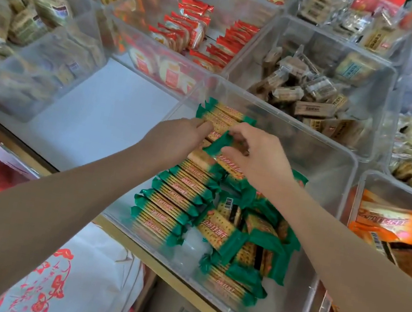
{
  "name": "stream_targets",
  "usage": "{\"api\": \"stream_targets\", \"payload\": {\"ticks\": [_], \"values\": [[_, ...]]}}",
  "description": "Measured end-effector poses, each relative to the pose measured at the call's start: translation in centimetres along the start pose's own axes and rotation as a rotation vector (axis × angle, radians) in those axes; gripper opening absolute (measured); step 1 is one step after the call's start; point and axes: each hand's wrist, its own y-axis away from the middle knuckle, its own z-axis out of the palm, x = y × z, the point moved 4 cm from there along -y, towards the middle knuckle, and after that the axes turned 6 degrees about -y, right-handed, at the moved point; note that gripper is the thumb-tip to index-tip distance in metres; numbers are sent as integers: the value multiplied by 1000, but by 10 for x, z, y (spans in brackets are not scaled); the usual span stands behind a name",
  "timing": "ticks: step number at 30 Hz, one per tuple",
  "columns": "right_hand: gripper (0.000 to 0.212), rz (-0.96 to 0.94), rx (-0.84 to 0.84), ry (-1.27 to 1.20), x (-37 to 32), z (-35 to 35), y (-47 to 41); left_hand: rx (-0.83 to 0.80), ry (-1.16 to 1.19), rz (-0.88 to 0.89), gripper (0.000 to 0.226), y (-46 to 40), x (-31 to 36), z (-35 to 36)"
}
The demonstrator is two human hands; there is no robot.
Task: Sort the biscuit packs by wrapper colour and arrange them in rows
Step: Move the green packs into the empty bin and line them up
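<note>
Shop: clear bins (283, 109) of wrapped biscuit packs (178, 197) crowding shelf (101, 122)

The biscuit packs (182, 192) in the nearest clear bin (335, 161) have green wrapper ends and golden-tan middles dotted with a cracker pattern and red lettering; a loose green pack (225, 230) shows a white barcode patch. The bin to the right (369, 183) holds orange-wrapped packs (390, 219) with pale yellow print. Behind, red-and-white packs (193, 28) fill one bin, brown and tan packs (314, 103) another. A white bag (87, 272) below the worktop edge carries a red floral pattern.
</note>
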Motion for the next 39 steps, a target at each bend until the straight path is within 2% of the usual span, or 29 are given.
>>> {"api": "stream_targets", "payload": {"ticks": [3, 6, 9, 12, 15, 16, 18, 20, 22, 24, 26, 29, 33, 36, 38, 39], "values": [[38, -38, -113, 133, -9, 24, -7, -82, 57, -41, 36, 1, -2, 1], [41, -68, -199, 47, -8, 31, -5, -4, 281, -95, 40, 4, -4, -4], [37, 32, -100, -101, 9, 5, 0, 77, 349, 91, 33, 14, 8, 0], [26, 146, -109, 19, 43, -14, 8, -4, 192, 324, 48, 17, 25, 16], [30, 202, -337, 275, 74, -10, 14, -53, -6, 530, 38, 18, 40, 27], [35, 199, -429, 346, 80, -6, 16, -80, -48, 574, 41, 21, 42, 29], [50, 144, -545, 461, 86, 2, 18, -88, -75, 597, 53, 24, 42, 31], [62, 94, -573, 571, 88, 9, 18, -83, -130, 595, 57, 28, 42, 31], [75, 121, -568, 638, 88, 14, 15, -182, -165, 616, 69, 30, 45, 34], [80, 179, -557, 660, 88, 18, 11, -264, -256, 590, 72, 31, 45, 37], [79, 205, -535, 667, 88, 17, 9, -292, -272, 489, 69, 34, 42, 32], [70, 186, -518, 709, 86, 11, 6, -154, -291, 363, 66, 40, 33, 23], [47, 124, -490, 651, 84, 2, 4, -257, -245, 251, 69, 41, 33, 25], [37, 113, -540, 547, 84, -7, 7, -100, -52, 440, 65, 33, 53, 13], [38, 94, -563, 521, 83, -15, 10, -189, 7, 560, 63, 32, 73, 18], [38, 69, -553, 530, 82, -20, 11, -324, -20, 581, 63, 33, 82, 28]]}}
